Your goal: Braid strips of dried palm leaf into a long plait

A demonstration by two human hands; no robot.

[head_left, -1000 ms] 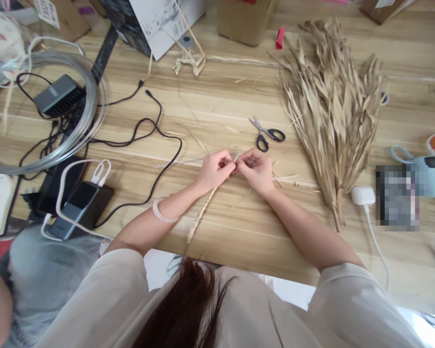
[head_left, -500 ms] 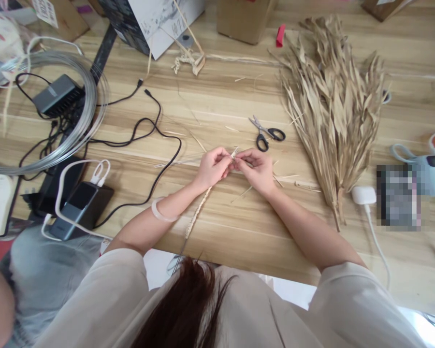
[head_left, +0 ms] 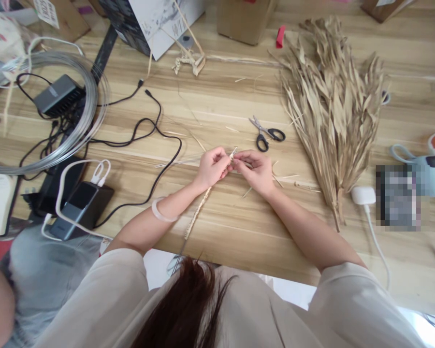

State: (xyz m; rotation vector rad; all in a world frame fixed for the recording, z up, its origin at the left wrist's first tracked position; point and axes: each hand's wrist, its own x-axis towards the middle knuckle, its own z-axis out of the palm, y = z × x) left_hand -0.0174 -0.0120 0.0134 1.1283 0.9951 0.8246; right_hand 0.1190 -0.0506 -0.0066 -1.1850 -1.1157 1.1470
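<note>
A thin pale braided straw cord (head_left: 196, 213) runs down from under my left hand (head_left: 212, 168) toward the table's front edge. That hand is closed, pinching the cord's upper end, where a short tip sticks out. My right hand (head_left: 254, 169) meets it from the other side, thumb and fingertips pressed together at the same end; what exactly they pinch is too small to make out. Black-handled scissors (head_left: 264, 133) lie just beyond my right hand, blades partly apart. Loose straw strips (head_left: 284, 179) are scattered beside that hand.
A bundle of dried leaves (head_left: 335, 116) lies at the right. To the left are a coil of wire (head_left: 90, 101), black cables (head_left: 179, 145) and a power bank (head_left: 81, 208). Boxes (head_left: 242, 21) stand at the back. Another person's leg (head_left: 54, 261) is at lower left.
My right fingertips have shifted slightly at the cord's end, and a little more of the end shows between the hands. My left hand stays nearly where it was.
</note>
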